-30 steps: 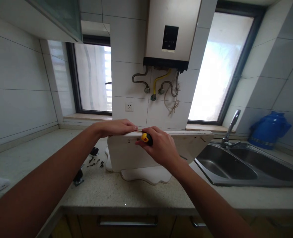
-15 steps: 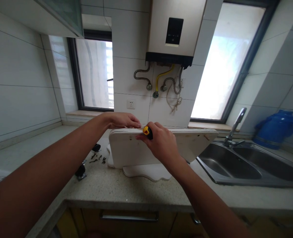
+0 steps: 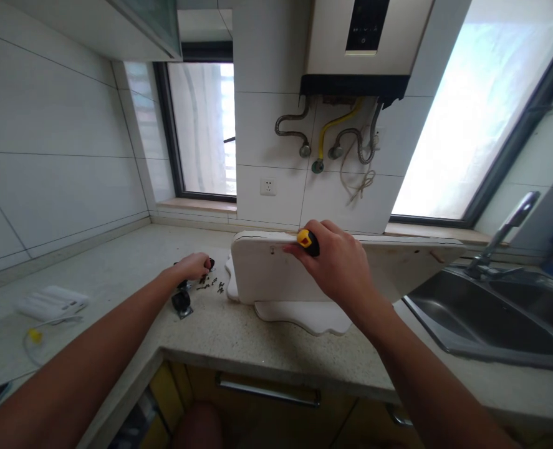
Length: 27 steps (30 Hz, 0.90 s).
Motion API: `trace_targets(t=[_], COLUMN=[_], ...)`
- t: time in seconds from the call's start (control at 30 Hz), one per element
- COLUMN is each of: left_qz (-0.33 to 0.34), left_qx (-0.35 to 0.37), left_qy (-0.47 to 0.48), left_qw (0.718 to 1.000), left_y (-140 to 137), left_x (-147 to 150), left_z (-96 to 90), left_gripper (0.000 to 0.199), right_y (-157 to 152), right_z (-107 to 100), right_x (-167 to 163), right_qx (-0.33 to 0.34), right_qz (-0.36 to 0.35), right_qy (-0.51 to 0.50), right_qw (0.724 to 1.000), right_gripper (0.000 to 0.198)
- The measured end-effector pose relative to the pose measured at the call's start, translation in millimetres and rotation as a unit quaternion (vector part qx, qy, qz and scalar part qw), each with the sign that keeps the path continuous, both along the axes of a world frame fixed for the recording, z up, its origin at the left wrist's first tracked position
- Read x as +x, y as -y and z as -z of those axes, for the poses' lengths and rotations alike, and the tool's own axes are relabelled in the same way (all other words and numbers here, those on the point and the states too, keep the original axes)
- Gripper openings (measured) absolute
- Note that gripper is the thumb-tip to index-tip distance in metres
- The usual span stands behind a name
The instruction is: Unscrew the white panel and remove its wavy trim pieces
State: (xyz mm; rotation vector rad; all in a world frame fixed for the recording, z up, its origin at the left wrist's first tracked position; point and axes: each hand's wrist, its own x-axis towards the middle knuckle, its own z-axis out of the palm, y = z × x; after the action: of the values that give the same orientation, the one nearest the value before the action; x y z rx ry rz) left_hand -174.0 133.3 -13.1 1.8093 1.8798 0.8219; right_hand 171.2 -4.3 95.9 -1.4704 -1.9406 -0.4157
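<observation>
The right hand (image 3: 339,259) grips a yellow-and-black handle (image 3: 307,242) by the white board (image 3: 267,274) standing below it; whether the left hand (image 3: 194,266) grips a black part (image 3: 211,264) is unclear. Steadied one-handed, the board could tip; careless brushing could scatter small dark pieces (image 3: 221,287) beside the left hand.

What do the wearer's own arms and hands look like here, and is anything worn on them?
Both the left forearm and right forearm are bare as far as they show, with no sleeve, watch or bracelet visible. The left hand and right hand are ungloved. I see no rings, though some fingers are hidden.
</observation>
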Motion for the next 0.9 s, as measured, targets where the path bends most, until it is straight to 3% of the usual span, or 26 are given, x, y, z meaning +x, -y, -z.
trace_targets(t=[0.07, 0.17, 0.37, 0.47, 0.6, 0.67, 0.8, 0.9], left_qz=[-0.015, -0.030, -0.027, 0.023, 0.081, 0.077, 0.007, 0.000], left_qx=[-0.039, -0.057, 0.041, 0.104, 0.156, 0.186, 0.216, 0.209], left_qy=[-0.027, -0.038, 0.048, 0.153, 0.271, 0.297, 0.315, 0.302], left_qw=[0.999, 0.997, 0.998, 0.982, 0.946, 0.933, 0.924, 0.930], left_y=[-0.6, -1.2, 8.9, 32.5, 81.5, 105.9, 146.4, 165.9], left_x=[-5.8, -8.4, 18.2, 50.6, 100.2, 122.4, 156.3, 169.6], left_z=[16.1, 24.1, -0.4, -6.5, 11.2, 24.5, 43.9, 50.6], left_gripper=[0.036, 0.037, 0.035, 0.061, 0.089, 0.080, 0.053, 0.041], right_y=[-0.2, 0.1, -1.4, -2.8, -1.7, 1.9, 15.4, 29.6], right_z=[0.4, 1.4, 3.3, 3.4, 0.0, -3.8, -8.3, 2.8], right_x=[0.1, 0.7, 4.0, 6.0, 10.9, 17.4, 42.6, 68.1], right_qx=[0.002, 0.006, 0.014, 0.011, -0.025, -0.046, -0.060, -0.021], right_qz=[0.000, -0.002, -0.016, -0.033, -0.059, -0.070, -0.111, -0.128], right_qy=[0.001, 0.001, 0.002, -0.001, 0.009, 0.021, 0.008, -0.025], right_qw=[1.000, 1.000, 1.000, 0.999, 0.998, 0.996, 0.992, 0.991], right_gripper=[0.043, 0.043, 0.041, 0.041, 0.032, 0.034, 0.034, 0.042])
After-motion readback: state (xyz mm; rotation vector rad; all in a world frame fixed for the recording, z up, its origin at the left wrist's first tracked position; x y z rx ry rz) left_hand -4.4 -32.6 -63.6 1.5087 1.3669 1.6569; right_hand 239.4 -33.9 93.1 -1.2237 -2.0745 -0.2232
